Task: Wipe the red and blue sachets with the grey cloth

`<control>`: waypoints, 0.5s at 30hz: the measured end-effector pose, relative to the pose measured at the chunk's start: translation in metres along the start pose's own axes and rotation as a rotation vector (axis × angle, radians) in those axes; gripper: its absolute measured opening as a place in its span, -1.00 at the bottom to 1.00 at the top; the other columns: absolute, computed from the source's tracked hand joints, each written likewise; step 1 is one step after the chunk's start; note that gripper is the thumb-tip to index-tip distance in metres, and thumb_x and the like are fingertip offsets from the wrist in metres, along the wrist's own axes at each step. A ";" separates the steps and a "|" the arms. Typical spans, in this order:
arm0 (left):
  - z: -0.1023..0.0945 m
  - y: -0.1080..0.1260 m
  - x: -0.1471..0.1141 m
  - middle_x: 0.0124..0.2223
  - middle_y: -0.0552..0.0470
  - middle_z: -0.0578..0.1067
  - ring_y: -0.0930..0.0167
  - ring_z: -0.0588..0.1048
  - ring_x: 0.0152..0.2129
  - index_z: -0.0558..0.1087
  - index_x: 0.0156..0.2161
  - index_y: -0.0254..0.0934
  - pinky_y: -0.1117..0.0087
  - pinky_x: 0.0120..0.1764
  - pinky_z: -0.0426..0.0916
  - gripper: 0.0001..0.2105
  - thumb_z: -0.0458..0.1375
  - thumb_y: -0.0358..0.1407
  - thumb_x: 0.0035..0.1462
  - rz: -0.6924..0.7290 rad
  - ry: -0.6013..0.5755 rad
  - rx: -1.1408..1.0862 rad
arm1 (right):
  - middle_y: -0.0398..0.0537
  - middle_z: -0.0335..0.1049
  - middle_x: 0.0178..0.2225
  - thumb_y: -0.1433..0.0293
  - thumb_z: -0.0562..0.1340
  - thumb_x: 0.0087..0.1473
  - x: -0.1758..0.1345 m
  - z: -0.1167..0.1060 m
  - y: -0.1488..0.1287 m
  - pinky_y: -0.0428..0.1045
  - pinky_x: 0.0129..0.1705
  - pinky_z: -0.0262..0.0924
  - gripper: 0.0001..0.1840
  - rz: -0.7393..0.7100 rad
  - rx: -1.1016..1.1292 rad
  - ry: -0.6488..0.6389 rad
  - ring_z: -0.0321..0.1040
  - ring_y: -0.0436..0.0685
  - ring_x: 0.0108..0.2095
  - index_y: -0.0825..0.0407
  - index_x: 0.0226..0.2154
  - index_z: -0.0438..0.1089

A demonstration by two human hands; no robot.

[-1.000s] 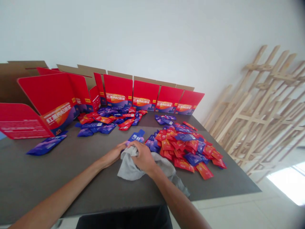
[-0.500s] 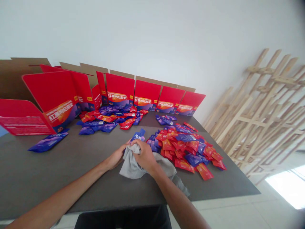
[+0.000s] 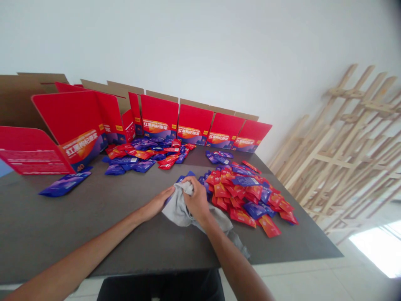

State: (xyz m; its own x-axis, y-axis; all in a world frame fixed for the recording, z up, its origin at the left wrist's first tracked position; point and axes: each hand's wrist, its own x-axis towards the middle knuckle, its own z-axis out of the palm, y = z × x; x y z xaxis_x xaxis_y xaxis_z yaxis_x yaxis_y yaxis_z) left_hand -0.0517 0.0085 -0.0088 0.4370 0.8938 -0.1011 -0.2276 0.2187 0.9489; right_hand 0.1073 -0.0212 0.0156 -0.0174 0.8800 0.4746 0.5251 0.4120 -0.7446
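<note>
1. The left hand rests low over the dark grey counter, against the left edge of a glossy blue-and-purple flat pouch; its fingertips are hidden, so I cannot tell how firmly they grip.
2. The right hand has its fingers curled closed on a bunched, light grey fabric cloth, pressed over the pouch.
3. The pouch lies between the two hands, mostly covered, its blue far end showing just beyond the right fingers.
4. The cloth trails under the right forearm towards the counter's near edge.
5. Just right of the right hand spreads a heap of red and blue pouches.
6. Farther back lie a looser mixed pile of red and blue pouches and a small cluster of blue pouches.
7. A single blue-purple pouch lies well left, near a large open red cardboard box.
8. More red cardboard boxes, flaps up, line the counter's back by the wall.
</note>
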 end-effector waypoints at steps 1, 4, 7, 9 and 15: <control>0.000 0.000 0.000 -0.22 -0.05 0.63 0.19 0.54 -0.14 0.55 -0.21 -0.26 0.26 -0.07 0.37 -0.66 0.27 -0.04 0.00 -0.009 0.038 -0.023 | -0.10 0.43 -0.21 0.56 0.11 -0.03 -0.001 0.002 -0.001 -0.05 -0.07 0.22 -0.69 -0.034 0.006 -0.072 0.37 0.07 -0.17 0.00 -0.19 0.34; 0.000 0.004 0.002 -0.23 -0.05 0.62 0.21 0.57 -0.21 0.52 -0.18 -0.27 0.26 -0.15 0.43 -0.64 0.24 -0.03 0.02 -0.021 0.156 -0.070 | -0.15 0.45 -0.22 0.56 0.17 -0.06 -0.005 0.007 -0.004 -0.08 -0.08 0.21 -0.66 -0.116 0.002 -0.332 0.39 0.06 -0.19 -0.02 -0.18 0.38; -0.002 0.011 0.004 -0.20 -0.06 0.61 0.25 0.57 -0.25 0.48 -0.11 -0.27 0.27 -0.18 0.45 -0.63 0.23 -0.07 0.05 0.004 0.211 -0.069 | -0.20 0.46 -0.24 0.56 0.21 -0.07 -0.007 0.008 -0.008 -0.09 -0.11 0.20 -0.63 -0.121 -0.048 -0.480 0.40 0.05 -0.20 -0.07 -0.17 0.39; -0.007 0.014 0.007 -0.18 -0.04 0.60 0.29 0.57 -0.26 0.45 -0.05 -0.26 0.30 -0.18 0.45 -0.59 0.27 -0.11 0.01 0.043 0.261 -0.023 | -0.21 0.46 -0.23 0.56 0.22 -0.07 -0.008 0.007 -0.010 -0.10 -0.12 0.19 -0.62 -0.107 -0.071 -0.496 0.40 0.05 -0.21 -0.09 -0.16 0.39; -0.021 0.016 0.039 -0.21 0.01 0.56 0.41 0.53 -0.34 0.40 -0.03 -0.27 0.43 -0.31 0.43 -0.55 0.34 -0.23 -0.06 0.074 0.417 0.200 | -0.19 0.47 -0.18 0.54 0.22 -0.03 -0.007 0.008 -0.010 -0.09 -0.05 0.18 -0.64 -0.113 -0.099 -0.506 0.40 0.06 -0.13 -0.07 -0.14 0.37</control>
State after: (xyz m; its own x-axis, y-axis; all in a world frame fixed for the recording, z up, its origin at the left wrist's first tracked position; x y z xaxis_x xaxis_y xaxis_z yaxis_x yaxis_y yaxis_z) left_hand -0.0564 0.0554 -0.0043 0.0298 0.9941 -0.1041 -0.0552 0.1056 0.9929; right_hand 0.0950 -0.0296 0.0162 -0.4745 0.8455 0.2451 0.5733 0.5081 -0.6427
